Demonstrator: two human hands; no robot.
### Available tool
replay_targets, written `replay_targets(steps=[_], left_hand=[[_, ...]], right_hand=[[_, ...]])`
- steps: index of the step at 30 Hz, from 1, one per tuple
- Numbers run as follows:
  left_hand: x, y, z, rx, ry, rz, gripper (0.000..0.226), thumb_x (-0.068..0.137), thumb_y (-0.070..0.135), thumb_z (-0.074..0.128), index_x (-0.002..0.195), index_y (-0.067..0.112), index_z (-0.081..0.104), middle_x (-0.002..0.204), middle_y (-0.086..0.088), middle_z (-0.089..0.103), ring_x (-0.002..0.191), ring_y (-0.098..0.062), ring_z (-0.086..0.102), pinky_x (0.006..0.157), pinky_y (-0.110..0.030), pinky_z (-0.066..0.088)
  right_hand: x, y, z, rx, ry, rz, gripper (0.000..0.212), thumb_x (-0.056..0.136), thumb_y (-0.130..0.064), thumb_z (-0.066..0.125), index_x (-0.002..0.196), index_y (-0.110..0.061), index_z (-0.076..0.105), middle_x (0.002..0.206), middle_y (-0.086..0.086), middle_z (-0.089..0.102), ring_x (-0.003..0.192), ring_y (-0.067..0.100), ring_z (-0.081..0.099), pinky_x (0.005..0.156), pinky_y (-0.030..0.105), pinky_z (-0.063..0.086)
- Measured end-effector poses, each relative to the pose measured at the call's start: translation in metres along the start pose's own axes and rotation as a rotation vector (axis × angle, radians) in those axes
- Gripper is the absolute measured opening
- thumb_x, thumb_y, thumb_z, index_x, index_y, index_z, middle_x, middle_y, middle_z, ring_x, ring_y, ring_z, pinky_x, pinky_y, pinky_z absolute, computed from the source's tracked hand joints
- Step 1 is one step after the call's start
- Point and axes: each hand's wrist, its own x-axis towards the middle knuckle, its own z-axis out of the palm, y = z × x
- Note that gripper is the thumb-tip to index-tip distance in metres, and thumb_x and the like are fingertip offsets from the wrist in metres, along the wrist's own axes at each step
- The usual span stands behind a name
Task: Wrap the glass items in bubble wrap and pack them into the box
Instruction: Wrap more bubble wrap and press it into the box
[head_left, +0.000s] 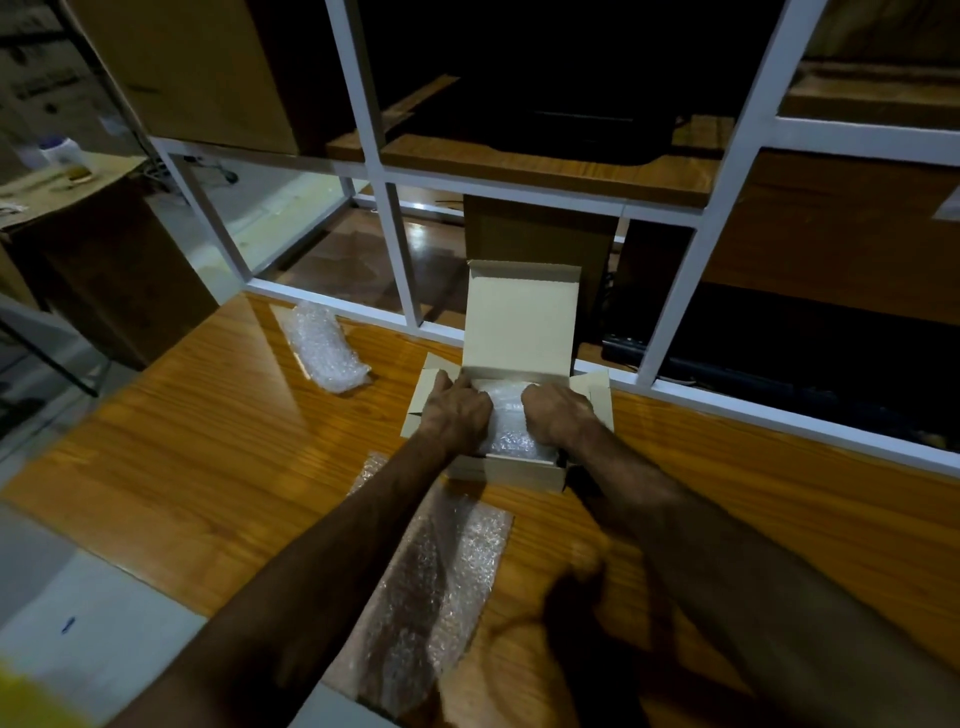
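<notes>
Both hands reach into the small cardboard box (519, 470) near the middle of the wooden surface (208, 457), its lid flap standing upright at the 12 o'clock side. The left hand (457, 413) and right hand (556, 413) press down on a bubble-wrapped bundle (506, 421) inside the box; their fingertips are hidden behind the knuckles and the wrap, so I cannot tell whether the fingers are curled round it or merely pushing. What the wrap encloses cannot be made out. A second wrapped bundle (324, 351) lies on the surface at about 10 o'clock from the box, well apart from it. A flat sheet of bubble wrap (441, 582) lies at 6 o'clock, partly covered by the left forearm. No writing is legible anywhere. Behind the surface stands a white-framed partition (395, 244), the room beyond it dim.
</notes>
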Motion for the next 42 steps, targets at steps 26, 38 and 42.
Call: replay_targets(steps=[26, 38, 42], left_hand=[[-0.04, -0.161, 0.095, -0.548, 0.24, -0.409, 0.041, 0.101, 0.027, 0.067, 0.141, 0.02, 0.065, 0.167, -0.019, 0.032, 0.15, -0.042, 0.034, 0.118, -0.058, 0.041], [-0.066, -0.145, 0.092, -1.221, 0.863, -0.657, 0.023, 0.102, 0.018, 0.067, 0.12, 0.005, 0.075, 0.118, -0.004, 0.075, 0.107, -0.012, 0.071, 0.09, -0.024, 0.06], [-0.113, -0.113, 0.077, -1.509, 1.038, -0.796, 0.02, 0.098, 0.026, 0.076, 0.107, 0.009, 0.082, 0.1, -0.002, 0.081, 0.096, -0.013, 0.076, 0.084, -0.027, 0.061]], right_hand=[[-0.061, -0.124, 0.058, 0.726, 0.249, -0.183, 0.033, 0.106, -0.026, 0.056, 0.138, -0.025, 0.065, 0.131, -0.009, 0.061, 0.122, 0.014, 0.059, 0.102, 0.039, 0.054], [-0.05, -0.126, 0.054, 0.86, 0.298, -0.106, 0.04, 0.099, -0.036, 0.049, 0.133, -0.027, 0.068, 0.129, -0.009, 0.064, 0.119, 0.014, 0.062, 0.1, 0.045, 0.056], [-0.055, -0.137, 0.054, 0.913, 0.316, -0.134, 0.034, 0.105, -0.028, 0.057, 0.138, -0.026, 0.065, 0.132, -0.008, 0.063, 0.119, 0.013, 0.061, 0.1, 0.044, 0.056]])
